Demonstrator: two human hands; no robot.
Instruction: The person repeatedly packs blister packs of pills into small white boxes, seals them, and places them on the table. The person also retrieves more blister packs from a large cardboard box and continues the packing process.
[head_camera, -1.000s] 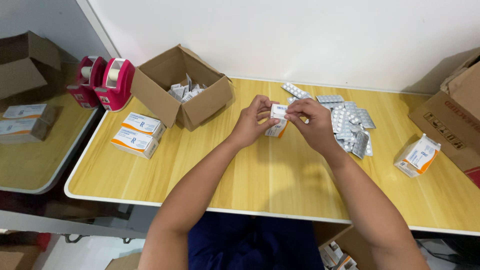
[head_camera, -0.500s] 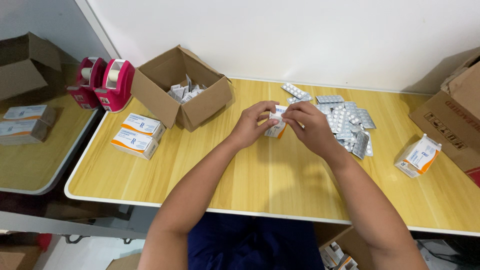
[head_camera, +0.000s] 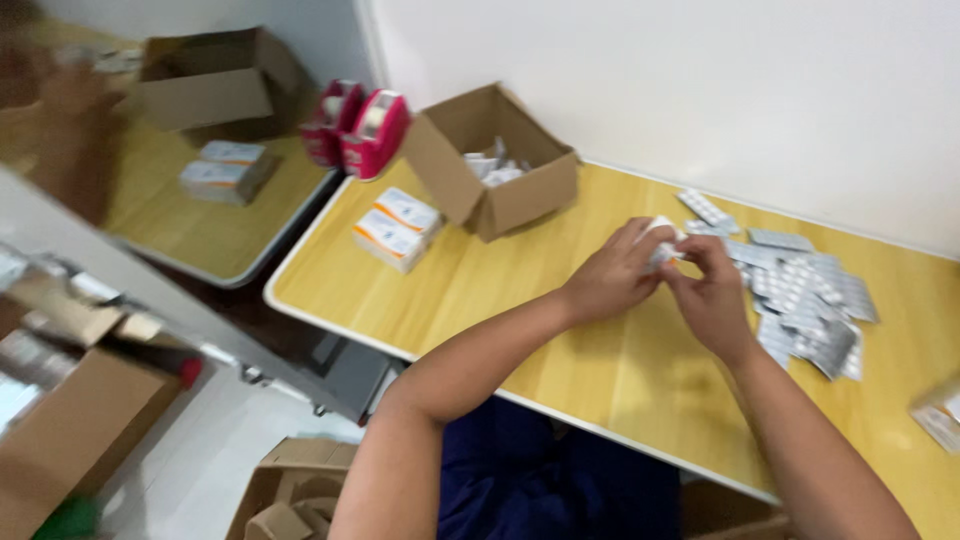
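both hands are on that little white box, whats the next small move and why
Probably finish closing the small white box: the left hand and right hand both pinch it above the table, with the pile of blister packs just beyond. Whether a flap remains open is hidden by the fingers, so this is a guess.

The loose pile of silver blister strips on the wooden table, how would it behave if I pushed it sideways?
The pile of silver blister strips would probably slide and fan apart, since the strips lie loose and overlapping on the smooth yellow wooden table. Each looks thin and flat, so likely light and slightly bendy. Their foil faces look glossy, so perhaps slippery to pinch.
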